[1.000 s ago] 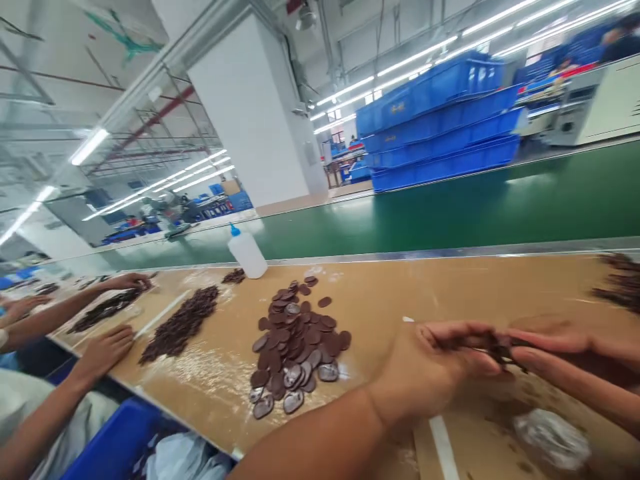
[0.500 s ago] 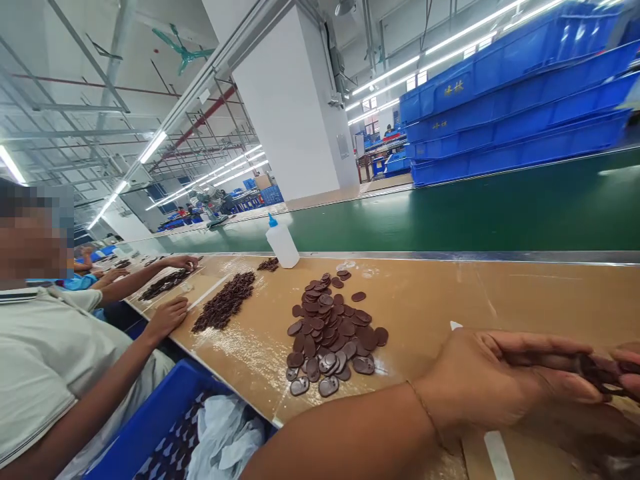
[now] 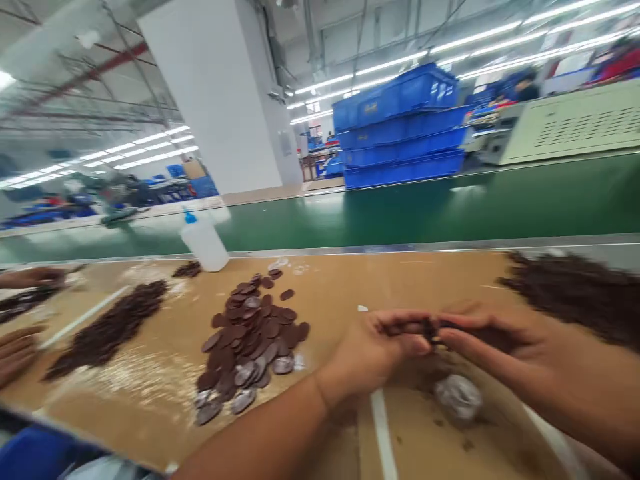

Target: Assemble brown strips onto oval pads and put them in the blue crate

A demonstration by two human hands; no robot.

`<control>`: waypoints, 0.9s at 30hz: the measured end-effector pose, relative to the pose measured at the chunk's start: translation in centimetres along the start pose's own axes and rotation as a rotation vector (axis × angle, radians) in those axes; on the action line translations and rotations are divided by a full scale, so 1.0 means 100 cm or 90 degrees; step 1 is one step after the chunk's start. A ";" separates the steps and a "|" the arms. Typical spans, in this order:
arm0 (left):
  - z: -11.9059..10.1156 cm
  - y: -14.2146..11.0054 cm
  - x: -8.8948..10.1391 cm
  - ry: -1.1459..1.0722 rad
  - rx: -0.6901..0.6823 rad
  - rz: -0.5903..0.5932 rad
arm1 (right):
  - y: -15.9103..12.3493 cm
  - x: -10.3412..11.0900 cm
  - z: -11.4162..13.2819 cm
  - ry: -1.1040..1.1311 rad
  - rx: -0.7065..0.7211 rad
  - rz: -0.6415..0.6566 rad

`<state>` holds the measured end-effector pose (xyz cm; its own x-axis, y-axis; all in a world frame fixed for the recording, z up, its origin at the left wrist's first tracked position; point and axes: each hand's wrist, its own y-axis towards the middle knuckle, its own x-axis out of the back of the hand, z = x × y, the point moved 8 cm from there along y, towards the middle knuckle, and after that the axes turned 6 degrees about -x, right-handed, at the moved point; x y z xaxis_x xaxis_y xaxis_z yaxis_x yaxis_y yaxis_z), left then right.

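Fingertip to fingertip over a brown-topped desk (image 3: 425,277), a worker's left hand (image 3: 367,350) and right hand (image 3: 525,347) pinch a small dark piece (image 3: 431,329) between thumbs and fingers; blur hides whether it is one piece or two. The view has swung right in the last half-second, bringing the right hand, then mostly out of frame, fully into sight, along with a dark heap (image 3: 575,293) at far right. The grip itself persists, which suggests the close handwork on the piece is unfinished. Just below the hands, on the near side, sits a crumpled transparent bundle (image 3: 458,398). To the left lies a pile of brown oval discs (image 3: 260,327), with a white squeeze bottle (image 3: 205,245) beyond, near the green conveyor belt (image 3: 375,217). A co-worker's hand (image 3: 20,353) rests at the left edge.
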<state>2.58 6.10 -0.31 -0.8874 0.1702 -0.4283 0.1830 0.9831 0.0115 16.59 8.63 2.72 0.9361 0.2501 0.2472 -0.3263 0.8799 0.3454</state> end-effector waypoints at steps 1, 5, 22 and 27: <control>-0.003 -0.001 0.000 0.003 -0.010 -0.001 | 0.001 -0.004 0.006 -0.006 -0.001 0.026; -0.007 -0.003 -0.002 0.015 -0.004 0.032 | 0.005 -0.009 0.011 0.042 -0.019 0.040; -0.008 -0.005 -0.010 0.052 0.023 0.077 | 0.004 -0.013 0.013 0.136 -0.090 0.057; -0.007 -0.004 -0.007 0.042 0.027 0.055 | 0.004 -0.015 0.009 0.159 -0.104 0.059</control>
<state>2.88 5.61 0.60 -0.8934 0.2592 -0.3669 0.2762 0.9611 0.0065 14.97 8.19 3.33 0.9129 0.4068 0.0333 -0.4060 0.8966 0.1769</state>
